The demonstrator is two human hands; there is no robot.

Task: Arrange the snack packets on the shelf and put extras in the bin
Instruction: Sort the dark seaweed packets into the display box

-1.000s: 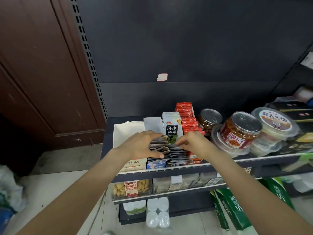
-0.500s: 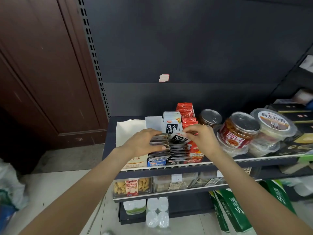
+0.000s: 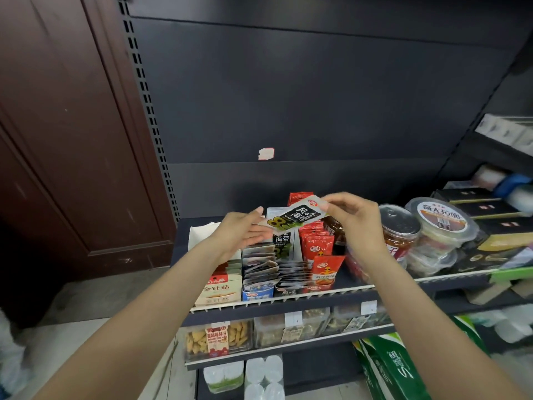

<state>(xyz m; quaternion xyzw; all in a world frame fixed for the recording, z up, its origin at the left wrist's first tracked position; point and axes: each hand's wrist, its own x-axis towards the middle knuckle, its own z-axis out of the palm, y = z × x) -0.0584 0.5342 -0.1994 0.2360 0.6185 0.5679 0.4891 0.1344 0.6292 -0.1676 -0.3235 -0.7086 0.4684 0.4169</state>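
My right hand (image 3: pixel 356 223) pinches the top corner of a black-and-white seaweed snack packet (image 3: pixel 297 216) and holds it above the shelf (image 3: pixel 288 297). My left hand (image 3: pixel 240 233) is under the packet's lower left end, fingers spread and touching it. Below them stand rows of packets: grey seaweed packets (image 3: pixel 261 265), a second grey row (image 3: pixel 292 274) and red packets (image 3: pixel 317 246). A cream box of packets (image 3: pixel 219 287) sits at the left end.
Jars with metal lids (image 3: pixel 399 229) and stacked clear tubs (image 3: pixel 441 226) stand to the right. A lower shelf holds biscuit boxes (image 3: pixel 216 339). Green packs (image 3: pixel 386 368) lean on the floor at right. A brown wooden door (image 3: pixel 57 140) is at left.
My right hand pulled one seaweed packet out of the row and lifted it. My left hand left the packet row and rose to meet the packet's lower end.
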